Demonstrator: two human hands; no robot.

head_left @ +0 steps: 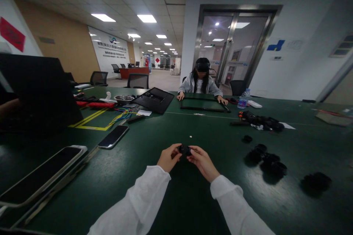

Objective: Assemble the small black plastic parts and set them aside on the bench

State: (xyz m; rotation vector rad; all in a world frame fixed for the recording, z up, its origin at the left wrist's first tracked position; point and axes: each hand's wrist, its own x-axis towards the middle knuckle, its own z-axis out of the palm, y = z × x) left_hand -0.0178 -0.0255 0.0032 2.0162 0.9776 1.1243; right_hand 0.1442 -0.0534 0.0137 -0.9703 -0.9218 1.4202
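Note:
Between my two hands, above the green table, is a small black part point(185, 150) whose exact kind I cannot make out. My left hand point(170, 157) pinches its left side with thumb and forefinger. On the right side, my right hand point(202, 160) grips it with the fingertips. The fingers cover much of its surface. Similar-looking black pieces point(271, 161) lie to the right of my hands, with a single small one point(247, 138) a little behind them and another point(317, 181) nearer the right edge. A tiny white scrap point(190, 136) rests just beyond my hands.
Across the green table point(143, 191) a person point(202, 80) holds a black frame point(205, 109). Two phones point(113, 136) and a laptop point(35, 91) are on the left. Behind lie a black panel point(154, 100), wires and a metal bowl point(124, 98). A bottle point(243, 99) stands back right.

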